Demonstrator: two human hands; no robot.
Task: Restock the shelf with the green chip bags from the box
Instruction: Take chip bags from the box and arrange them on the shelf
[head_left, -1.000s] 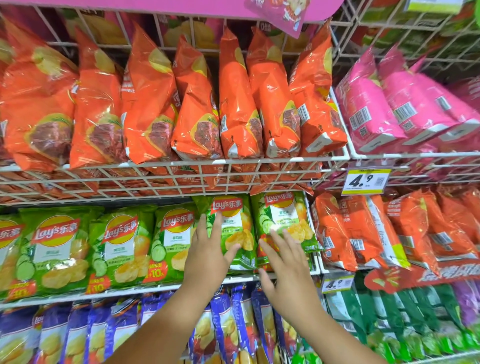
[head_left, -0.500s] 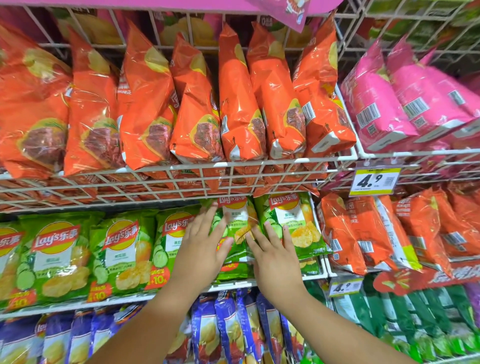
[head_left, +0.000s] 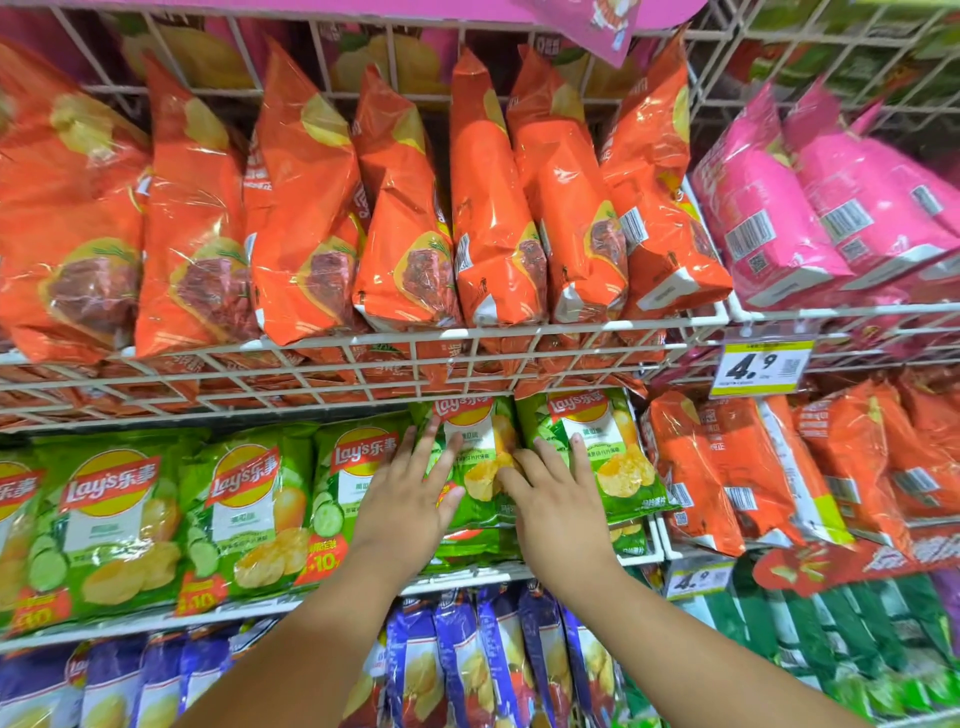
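A row of green chip bags stands on the white wire shelf in the middle tier. My left hand lies flat, fingers spread, against the left side of one green chip bag. My right hand presses flat on that bag's right side and overlaps the neighbouring green bag. The pressed bag leans back under the shelf above. More green bags fill the row to the left. The box is out of view.
Orange bags hang over the wire shelf above, pink bags at the upper right. Orange bags sit right of the green row. Blue bags and dark green bags fill the tier below. A yellow price tag reads 4.9.
Both hands have moved up and in onto the green bag, pushing it deeper into the shelf. The view has shifted closer to the shelf.
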